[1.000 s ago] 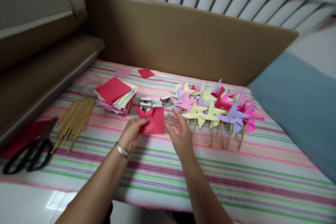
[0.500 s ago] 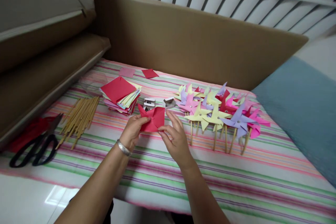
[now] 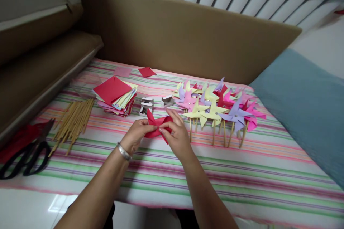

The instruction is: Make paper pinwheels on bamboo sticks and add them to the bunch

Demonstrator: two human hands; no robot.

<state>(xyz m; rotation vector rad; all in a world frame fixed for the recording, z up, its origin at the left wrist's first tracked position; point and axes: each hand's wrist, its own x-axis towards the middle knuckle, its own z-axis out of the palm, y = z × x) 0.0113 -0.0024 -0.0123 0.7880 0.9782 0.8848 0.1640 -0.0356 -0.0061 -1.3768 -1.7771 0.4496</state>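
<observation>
Both my hands meet over a red paper square point(image 3: 155, 126) whose corners are being folded toward its middle. My left hand point(image 3: 135, 135), with a silver bracelet on the wrist, pinches the paper's left side. My right hand point(image 3: 176, 134) pinches a folded corner at the paper's middle and right side. The paper is held just above the striped cloth point(image 3: 242, 171). A stack of coloured paper squares point(image 3: 115, 96) lies beyond my left hand. A cluster of finished paper pinwheels point(image 3: 217, 105) on wooden sticks lies to the right of my right hand.
Wooden sticks point(image 3: 72, 121) lie in a bundle at the left, with black scissors point(image 3: 25, 159) and red paper scraps nearer the edge. Two small silver metal pieces point(image 3: 146, 105) sit behind the hands. Two loose paper squares point(image 3: 146, 72) lie at the back. A brown board point(image 3: 188, 39) walls the rear; a blue cushion point(image 3: 303, 107) is right.
My right hand, open beside the paper a second ago, has closed on it and folded a corner toward the middle. The flat square is now bunched between both hands.
</observation>
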